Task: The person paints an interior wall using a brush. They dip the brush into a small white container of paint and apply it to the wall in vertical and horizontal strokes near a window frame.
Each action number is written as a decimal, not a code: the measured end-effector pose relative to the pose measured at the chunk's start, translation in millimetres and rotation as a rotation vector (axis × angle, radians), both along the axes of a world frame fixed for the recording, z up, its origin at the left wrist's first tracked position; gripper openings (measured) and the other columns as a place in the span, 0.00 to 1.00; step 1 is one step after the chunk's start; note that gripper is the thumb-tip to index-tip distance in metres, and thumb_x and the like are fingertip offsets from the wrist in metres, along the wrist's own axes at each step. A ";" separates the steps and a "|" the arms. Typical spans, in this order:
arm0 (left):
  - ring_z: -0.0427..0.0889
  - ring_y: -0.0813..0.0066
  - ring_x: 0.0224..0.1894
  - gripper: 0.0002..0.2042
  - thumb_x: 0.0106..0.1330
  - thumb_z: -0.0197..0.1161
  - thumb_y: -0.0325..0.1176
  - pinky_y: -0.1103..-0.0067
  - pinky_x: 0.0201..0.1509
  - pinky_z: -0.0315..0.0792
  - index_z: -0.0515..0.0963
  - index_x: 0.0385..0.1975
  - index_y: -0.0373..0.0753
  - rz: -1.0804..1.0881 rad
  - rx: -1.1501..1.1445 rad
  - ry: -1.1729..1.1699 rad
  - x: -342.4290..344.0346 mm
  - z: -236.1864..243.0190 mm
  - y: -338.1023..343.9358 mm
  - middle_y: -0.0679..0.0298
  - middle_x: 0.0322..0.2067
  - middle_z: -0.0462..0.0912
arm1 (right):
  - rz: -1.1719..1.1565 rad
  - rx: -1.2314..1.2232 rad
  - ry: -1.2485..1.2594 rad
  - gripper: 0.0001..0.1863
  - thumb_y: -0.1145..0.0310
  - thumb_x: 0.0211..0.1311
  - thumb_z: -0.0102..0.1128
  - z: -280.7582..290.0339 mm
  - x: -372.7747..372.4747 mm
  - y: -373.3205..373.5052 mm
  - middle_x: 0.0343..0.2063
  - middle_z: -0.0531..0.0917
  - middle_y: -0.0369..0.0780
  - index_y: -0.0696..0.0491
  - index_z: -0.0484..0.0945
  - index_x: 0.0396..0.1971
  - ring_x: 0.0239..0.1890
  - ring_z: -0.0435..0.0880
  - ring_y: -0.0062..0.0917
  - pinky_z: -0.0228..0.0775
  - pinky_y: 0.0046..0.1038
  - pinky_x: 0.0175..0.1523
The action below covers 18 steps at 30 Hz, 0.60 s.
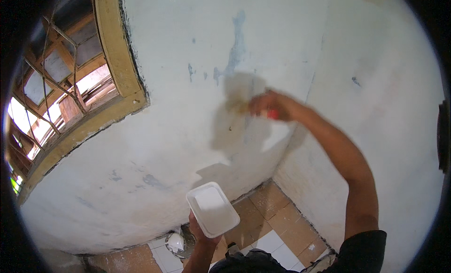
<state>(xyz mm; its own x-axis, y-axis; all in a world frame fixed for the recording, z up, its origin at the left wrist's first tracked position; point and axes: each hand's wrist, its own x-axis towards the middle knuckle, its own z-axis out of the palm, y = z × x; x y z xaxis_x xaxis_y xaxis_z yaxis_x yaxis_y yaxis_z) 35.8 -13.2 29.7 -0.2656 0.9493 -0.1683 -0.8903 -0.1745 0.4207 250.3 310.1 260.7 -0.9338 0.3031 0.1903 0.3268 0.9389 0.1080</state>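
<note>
Gripping a white tray (213,209) in the left hand (202,231) over the bottom edge of the wall (174,76) and a blurred brush-like tool (239,107) in the right hand (275,105) near the wall's right edge.

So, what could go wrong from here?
The white rectangular tray appears supported only by the left hand, so it could tip, spilling any contents onto the tiled floor. The blurred, red-handled tool, apparently a brush, is in the right hand near the patchy wall and might mark it unevenly.
</note>
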 end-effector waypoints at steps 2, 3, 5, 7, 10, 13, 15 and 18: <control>0.81 0.62 0.51 0.24 0.70 0.44 0.51 0.62 0.53 0.78 0.69 0.60 0.44 0.005 -0.030 0.000 0.4 7.8 0.1 0.63 0.50 0.79 | 0.057 -0.060 0.153 0.11 0.70 0.68 0.56 97.3 -6.1 5.1 0.53 0.82 0.33 0.46 0.82 0.47 0.55 0.79 0.25 0.61 0.28 0.67; 0.81 0.62 0.51 0.24 0.70 0.44 0.51 0.62 0.53 0.78 0.69 0.60 0.44 0.016 -0.030 0.003 -2.0 8.2 -0.7 0.63 0.50 0.79 | -0.017 -0.070 0.410 0.11 0.70 0.67 0.59 133.2 -16.2 -6.1 0.52 0.83 0.34 0.46 0.82 0.47 0.50 0.82 0.25 0.71 0.26 0.59; 0.81 0.63 0.50 0.24 0.71 0.43 0.51 0.63 0.52 0.78 0.70 0.59 0.44 -0.004 -0.018 -0.040 5.0 5.9 5.1 0.63 0.49 0.80 | 0.105 0.238 0.613 0.13 0.67 0.67 0.59 194.4 -9.6 -9.9 0.53 0.82 0.34 0.46 0.82 0.49 0.46 0.83 0.27 0.76 0.25 0.53; 0.82 0.63 0.50 0.23 0.72 0.42 0.50 0.63 0.52 0.79 0.71 0.58 0.44 0.000 -0.010 -0.043 2.5 6.5 4.9 0.63 0.49 0.80 | 0.225 0.352 0.750 0.10 0.71 0.64 0.62 214.4 -31.4 -31.9 0.48 0.83 0.38 0.50 0.83 0.44 0.47 0.83 0.28 0.75 0.26 0.53; 0.82 0.63 0.49 0.22 0.73 0.41 0.50 0.63 0.51 0.79 0.72 0.57 0.44 0.003 0.021 -0.045 0.0 6.8 7.2 0.64 0.48 0.80 | 0.154 0.680 0.703 0.11 0.70 0.64 0.62 181.4 -46.1 -34.0 0.49 0.82 0.39 0.50 0.82 0.46 0.48 0.82 0.28 0.74 0.27 0.54; 0.83 0.63 0.46 0.22 0.73 0.41 0.50 0.64 0.48 0.80 0.71 0.56 0.42 0.051 0.013 -0.052 -8.1 12.4 3.0 0.62 0.46 0.80 | -0.104 0.060 0.655 0.14 0.66 0.63 0.60 82.4 -72.4 -46.4 0.57 0.77 0.37 0.45 0.80 0.49 0.53 0.79 0.30 0.73 0.31 0.57; 0.84 0.63 0.44 0.23 0.73 0.42 0.50 0.64 0.45 0.82 0.70 0.56 0.40 0.039 -0.005 -0.086 0.5 20.3 5.2 0.59 0.45 0.79 | 0.106 0.400 0.465 0.12 0.65 0.57 0.63 -4.0 -59.8 -43.5 0.56 0.77 0.38 0.45 0.80 0.42 0.57 0.77 0.33 0.69 0.39 0.62; 0.84 0.63 0.45 0.23 0.73 0.42 0.51 0.64 0.45 0.82 0.69 0.57 0.40 0.057 -0.047 -0.087 1.6 29.7 1.4 0.59 0.45 0.79 | 0.190 0.460 0.079 0.11 0.62 0.59 0.60 -87.2 -40.2 -64.4 0.56 0.77 0.33 0.39 0.77 0.42 0.60 0.75 0.31 0.60 0.52 0.68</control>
